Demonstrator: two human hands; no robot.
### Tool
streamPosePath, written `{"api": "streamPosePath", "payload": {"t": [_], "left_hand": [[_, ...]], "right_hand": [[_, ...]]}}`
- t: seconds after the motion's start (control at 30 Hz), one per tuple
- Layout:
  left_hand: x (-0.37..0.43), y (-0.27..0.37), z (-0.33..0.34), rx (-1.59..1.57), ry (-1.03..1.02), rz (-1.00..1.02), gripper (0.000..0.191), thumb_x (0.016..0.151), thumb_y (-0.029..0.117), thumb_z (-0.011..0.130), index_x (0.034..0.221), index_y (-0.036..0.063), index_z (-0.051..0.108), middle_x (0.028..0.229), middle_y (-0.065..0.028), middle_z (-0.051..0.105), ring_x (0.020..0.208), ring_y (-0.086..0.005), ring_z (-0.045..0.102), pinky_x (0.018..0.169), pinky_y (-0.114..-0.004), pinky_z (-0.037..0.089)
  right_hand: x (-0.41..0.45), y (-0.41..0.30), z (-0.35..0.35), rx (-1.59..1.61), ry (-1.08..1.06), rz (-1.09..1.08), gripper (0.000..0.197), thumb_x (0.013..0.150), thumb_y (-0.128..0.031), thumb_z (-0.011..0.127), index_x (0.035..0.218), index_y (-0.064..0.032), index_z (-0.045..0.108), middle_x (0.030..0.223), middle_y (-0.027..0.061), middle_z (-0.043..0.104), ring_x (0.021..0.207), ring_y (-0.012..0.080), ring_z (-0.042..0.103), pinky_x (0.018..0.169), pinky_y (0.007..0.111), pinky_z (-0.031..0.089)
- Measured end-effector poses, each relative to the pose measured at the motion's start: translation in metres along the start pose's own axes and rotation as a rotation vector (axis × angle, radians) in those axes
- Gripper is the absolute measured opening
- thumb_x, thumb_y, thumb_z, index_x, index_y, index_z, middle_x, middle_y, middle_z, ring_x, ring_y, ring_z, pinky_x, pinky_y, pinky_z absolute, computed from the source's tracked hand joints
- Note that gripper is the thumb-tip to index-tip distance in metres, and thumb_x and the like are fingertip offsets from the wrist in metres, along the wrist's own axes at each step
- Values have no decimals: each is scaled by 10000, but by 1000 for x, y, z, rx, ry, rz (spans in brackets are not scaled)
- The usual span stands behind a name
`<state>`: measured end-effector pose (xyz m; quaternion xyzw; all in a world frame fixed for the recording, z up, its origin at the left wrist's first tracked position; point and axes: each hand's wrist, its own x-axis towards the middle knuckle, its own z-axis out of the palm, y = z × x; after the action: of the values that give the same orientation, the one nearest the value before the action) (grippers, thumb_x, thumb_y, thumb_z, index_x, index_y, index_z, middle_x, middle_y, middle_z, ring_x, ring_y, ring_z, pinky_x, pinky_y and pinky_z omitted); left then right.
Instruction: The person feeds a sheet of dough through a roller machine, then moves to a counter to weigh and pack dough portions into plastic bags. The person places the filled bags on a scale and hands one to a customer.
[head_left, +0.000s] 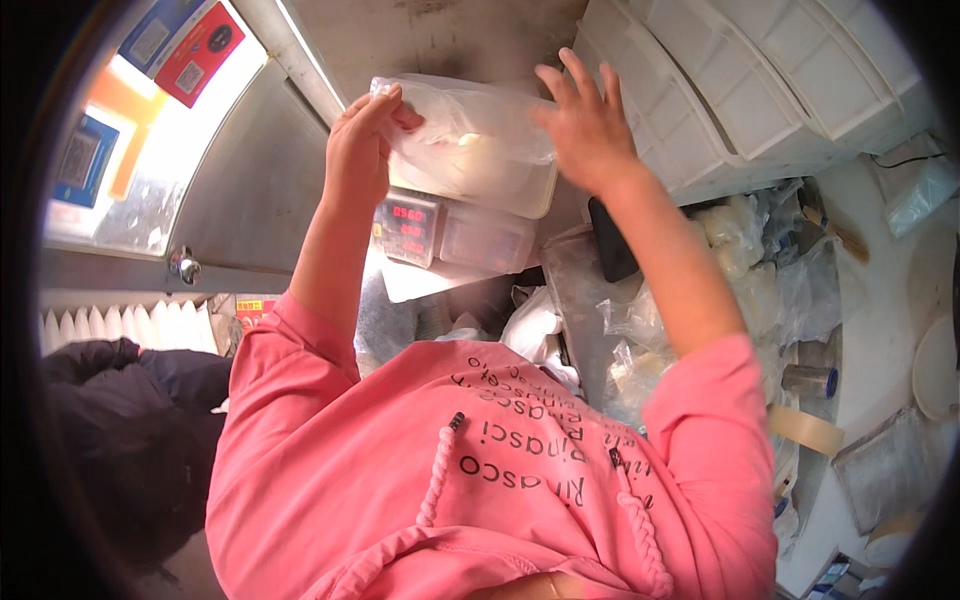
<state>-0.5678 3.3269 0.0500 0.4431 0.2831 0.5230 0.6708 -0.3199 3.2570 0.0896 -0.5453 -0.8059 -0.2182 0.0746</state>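
My left hand (361, 142) pinches the edge of a clear plastic bag (457, 105) between thumb and fingers. Something pale, partly hidden by the film, shows in or behind the bag. At the bag's other end, my right hand (592, 124) is raised with its fingers spread. It looks blurred, and whether its thumb touches the film I cannot tell. Beneath the bag sits a pale tray (517, 201) on a digital scale, whose display (407, 229) is lit with red digits. A translucent plastic box (486, 238) stands beside the display.
Stacked white plastic crates (720, 82) rise at the upper right. A dark flat object (611, 240) lies under my right forearm. Bags of pale food (739, 240), a tape roll (806, 430) and a lidded jar (810, 381) lie at right. A metal panel (255, 172) stands at left.
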Motion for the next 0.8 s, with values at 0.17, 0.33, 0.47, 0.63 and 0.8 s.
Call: {"api": "streamPosePath", "payload": {"t": [0.17,0.33,0.47,0.63,0.8], "left_hand": [[8,2,24,140,-318,-29,410,937,177,505,1277,-50,480,857,-75,647,675,-111,549,683,-248,460],[22,8,39,308,-230,18,417,921,81,525,1315,-30,448,745,-24,610,612,-52,501,541,-202,424],[30,8,29,446,-218,112,428,892,102,589,1293,-8,487,719,12,589,584,-48,460,538,-191,390],[39,-22,50,792,-505,174,282,880,109,607,1147,21,583,668,42,518,563,-26,422,502,-187,347],[50,-11,58,415,-211,1,204,900,135,595,1064,16,615,652,40,519,554,-19,440,471,-184,335]], "right_hand": [[32,24,15,797,-317,363,188,803,-195,606,982,-150,640,1281,93,480,1254,288,367,1023,551,260],[0,16,16,192,-294,-31,276,780,-196,596,1044,-173,673,1240,84,516,1256,292,382,1039,480,279],[-2,37,7,42,-356,157,204,749,-165,606,941,-141,668,1124,105,589,1077,311,536,912,424,433],[27,8,30,1088,392,162,163,715,-110,611,873,-74,624,839,105,613,802,257,611,689,348,488],[25,-41,79,1272,190,479,225,789,-190,668,929,-17,639,787,81,658,829,233,628,752,338,466]]}}
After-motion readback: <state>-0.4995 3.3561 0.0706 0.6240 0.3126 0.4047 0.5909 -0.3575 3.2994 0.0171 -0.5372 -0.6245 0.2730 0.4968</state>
